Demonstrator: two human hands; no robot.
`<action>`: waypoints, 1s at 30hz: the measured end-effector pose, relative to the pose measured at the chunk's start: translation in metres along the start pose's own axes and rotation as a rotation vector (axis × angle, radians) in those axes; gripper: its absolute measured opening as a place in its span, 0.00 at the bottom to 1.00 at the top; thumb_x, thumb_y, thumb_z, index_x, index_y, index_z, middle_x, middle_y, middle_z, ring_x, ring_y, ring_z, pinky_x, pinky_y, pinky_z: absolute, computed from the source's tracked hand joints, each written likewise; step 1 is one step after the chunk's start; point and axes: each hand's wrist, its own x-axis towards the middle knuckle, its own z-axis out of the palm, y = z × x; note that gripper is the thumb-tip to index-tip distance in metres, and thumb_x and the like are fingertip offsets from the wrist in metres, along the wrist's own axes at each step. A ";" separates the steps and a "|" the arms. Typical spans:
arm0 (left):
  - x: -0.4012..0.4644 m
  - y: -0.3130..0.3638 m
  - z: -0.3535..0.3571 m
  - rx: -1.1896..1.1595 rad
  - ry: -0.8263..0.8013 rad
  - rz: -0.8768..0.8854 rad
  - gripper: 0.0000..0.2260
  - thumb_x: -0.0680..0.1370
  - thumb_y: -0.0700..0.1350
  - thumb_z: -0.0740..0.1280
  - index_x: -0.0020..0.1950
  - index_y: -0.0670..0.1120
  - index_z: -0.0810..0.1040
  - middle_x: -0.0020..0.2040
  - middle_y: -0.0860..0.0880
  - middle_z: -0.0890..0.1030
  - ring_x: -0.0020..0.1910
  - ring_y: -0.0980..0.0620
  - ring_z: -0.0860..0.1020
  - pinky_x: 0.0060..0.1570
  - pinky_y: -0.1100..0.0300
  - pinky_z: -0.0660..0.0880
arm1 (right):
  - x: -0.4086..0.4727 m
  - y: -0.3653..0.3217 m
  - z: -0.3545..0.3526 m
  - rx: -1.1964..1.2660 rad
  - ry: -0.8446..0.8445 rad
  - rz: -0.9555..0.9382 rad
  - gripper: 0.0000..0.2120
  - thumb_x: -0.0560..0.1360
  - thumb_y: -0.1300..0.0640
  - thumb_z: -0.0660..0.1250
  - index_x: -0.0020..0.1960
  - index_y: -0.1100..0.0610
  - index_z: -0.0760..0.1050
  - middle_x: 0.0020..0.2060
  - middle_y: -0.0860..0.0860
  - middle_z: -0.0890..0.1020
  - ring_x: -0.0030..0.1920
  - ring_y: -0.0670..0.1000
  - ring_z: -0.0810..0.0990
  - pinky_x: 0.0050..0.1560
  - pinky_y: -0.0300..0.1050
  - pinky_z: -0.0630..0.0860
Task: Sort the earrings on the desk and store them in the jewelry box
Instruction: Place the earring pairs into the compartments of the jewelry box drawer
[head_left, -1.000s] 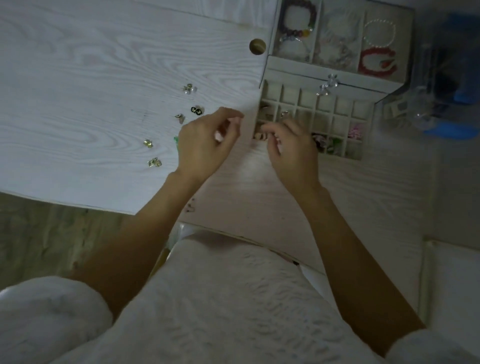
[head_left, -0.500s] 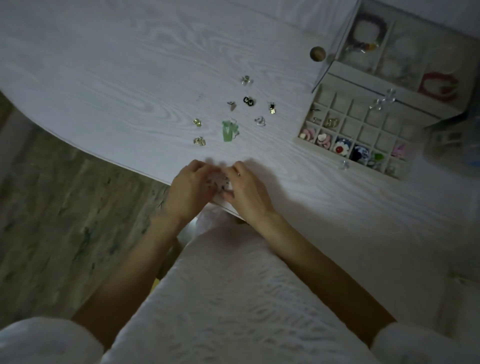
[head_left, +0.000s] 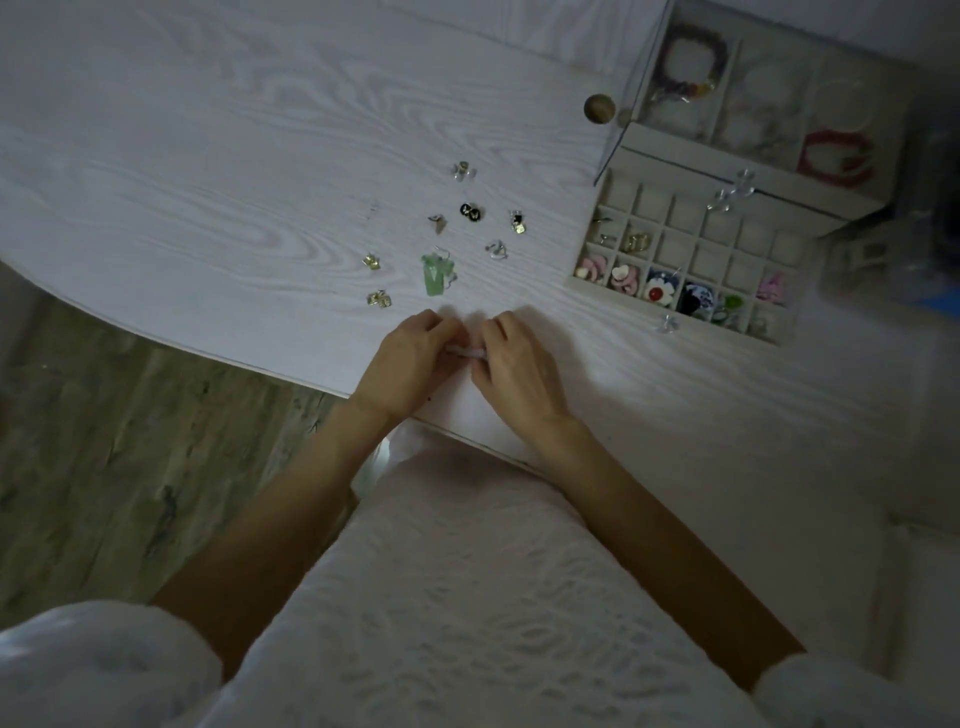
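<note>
Your left hand (head_left: 410, 358) and right hand (head_left: 514, 366) meet near the desk's (head_left: 208, 171) front edge, fingers curled in, pinching a small pale pink thing (head_left: 466, 352) between them; too small and dim to tell what it is. Both hands look closed on it, thumbs tucked under.

Loose earrings lie on the desk just beyond your hands: a green pair (head_left: 435, 273) closest, two gold ones (head_left: 372, 261) (head_left: 380, 299) to its left, a clear one (head_left: 497, 250) to its right. Further back sit a black round one (head_left: 470, 211), a small grey one (head_left: 436, 221), a dark-and-gold one (head_left: 517, 222) and a clear one (head_left: 464, 170) farthest off. All apart, none touching.

The box (head_left: 691, 244) sits to the right, lid open. Its grid tray holds pink, white-flower, blue and green pieces in the front row; a gold pair (head_left: 638, 242) one row back; most other cells bare. The rear tier holds bracelets, a dark bead one (head_left: 688, 57) and a red one (head_left: 835, 156). A brown knob (head_left: 599, 108) stands beside the box's left rear corner. A clear piece (head_left: 667, 323) lies on the desk just in front of the tray. Nothing lies between hands and box.
</note>
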 end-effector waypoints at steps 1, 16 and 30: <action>0.002 -0.001 0.000 -0.004 -0.017 0.028 0.07 0.72 0.40 0.70 0.48 0.42 0.78 0.42 0.41 0.77 0.40 0.42 0.76 0.37 0.53 0.73 | -0.001 0.002 -0.001 0.001 0.017 -0.001 0.08 0.69 0.65 0.68 0.47 0.63 0.74 0.42 0.59 0.77 0.41 0.57 0.77 0.34 0.47 0.73; 0.036 0.018 -0.023 -0.746 -0.042 -0.065 0.06 0.71 0.39 0.72 0.47 0.44 0.81 0.42 0.56 0.84 0.44 0.53 0.82 0.48 0.62 0.77 | -0.004 0.025 -0.057 0.807 0.116 0.246 0.05 0.72 0.65 0.70 0.47 0.59 0.79 0.41 0.56 0.82 0.38 0.51 0.82 0.40 0.44 0.81; 0.161 0.140 0.021 -0.363 0.102 0.191 0.06 0.72 0.45 0.71 0.48 0.47 0.83 0.45 0.48 0.84 0.42 0.52 0.81 0.45 0.59 0.78 | 0.022 0.142 -0.120 0.597 0.469 0.529 0.08 0.74 0.63 0.67 0.52 0.62 0.80 0.46 0.56 0.83 0.46 0.52 0.81 0.51 0.45 0.78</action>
